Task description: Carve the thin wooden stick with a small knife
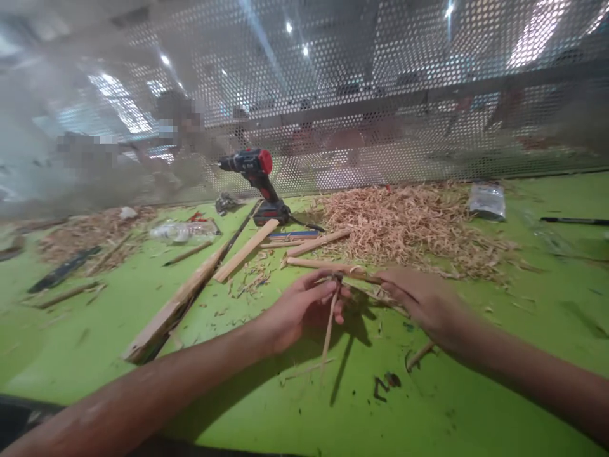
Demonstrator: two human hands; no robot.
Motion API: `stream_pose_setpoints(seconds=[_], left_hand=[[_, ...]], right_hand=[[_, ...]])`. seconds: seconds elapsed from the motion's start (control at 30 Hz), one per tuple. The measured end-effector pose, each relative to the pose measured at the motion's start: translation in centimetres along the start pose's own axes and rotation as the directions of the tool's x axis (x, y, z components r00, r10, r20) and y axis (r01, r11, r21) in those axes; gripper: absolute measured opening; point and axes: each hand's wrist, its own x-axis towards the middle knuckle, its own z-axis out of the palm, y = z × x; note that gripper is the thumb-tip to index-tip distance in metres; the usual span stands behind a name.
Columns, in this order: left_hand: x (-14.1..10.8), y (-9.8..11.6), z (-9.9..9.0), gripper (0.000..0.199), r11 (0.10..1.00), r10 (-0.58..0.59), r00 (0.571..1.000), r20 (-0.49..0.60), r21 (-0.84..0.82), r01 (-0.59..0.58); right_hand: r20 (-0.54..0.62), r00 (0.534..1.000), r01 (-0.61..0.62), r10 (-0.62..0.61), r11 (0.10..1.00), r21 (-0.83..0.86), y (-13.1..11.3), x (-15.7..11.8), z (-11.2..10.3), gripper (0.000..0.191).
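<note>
My left hand pinches a small dark joint where thin wooden sticks meet, above the green table. One thin stick slants down from its fingertips toward the tabletop. My right hand is closed, palm down, on the end of another thin stick that runs left toward the same joint. Fine detail of the joint is too small to tell. Beneath the hands lies a dark shadow.
A cordless drill stands behind the hands, beside a large heap of wood shavings. Long wooden strips lie at left. A plastic packet rests at the back right. Behind the table rises a perforated metal screen.
</note>
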Motion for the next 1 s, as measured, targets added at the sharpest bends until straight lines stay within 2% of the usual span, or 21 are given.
stream_pose_setpoints(seconds=[0.1, 0.27, 0.5, 0.7, 0.9, 1.0], left_hand=[[0.1, 0.2, 0.5, 0.025, 0.995, 0.039, 0.997, -0.064, 0.094, -0.033], [0.1, -0.1, 1.8, 0.021, 0.977, 0.111, 0.987, -0.112, 0.195, -0.088], [0.5, -1.6, 0.4, 0.031, 0.948, 0.085, 0.991, -0.099, 0.314, -0.05], [0.2, -1.2, 0.7, 0.026, 0.871, 0.318, 0.939, -0.134, 0.433, -0.233], [-0.1, -0.9, 1.5, 0.026, 0.889, 0.307, 0.944, -0.117, 0.391, -0.241], [0.0, -0.6, 1.6, 0.027, 0.924, 0.271, 0.953, -0.134, 0.315, -0.218]], right_hand=[[-0.027, 0.993, -0.109, 0.115, 0.98, 0.166, 0.2, 0.2, 0.0, 0.05], [-0.084, 0.989, -0.097, 0.123, 0.96, 0.264, 0.5, 0.5, 0.4, 0.045], [-0.073, 0.997, -0.008, 0.02, 0.987, 0.162, 0.1, 0.3, 0.7, 0.035], [-0.019, 0.999, 0.03, -0.029, 0.993, 0.11, 0.3, 0.3, 0.6, 0.033], [0.013, 0.974, 0.226, -0.226, 0.974, 0.001, 0.6, 0.4, 1.0, 0.03], [-0.023, 0.965, 0.262, -0.262, 0.965, -0.018, 0.6, 0.2, 1.1, 0.031]])
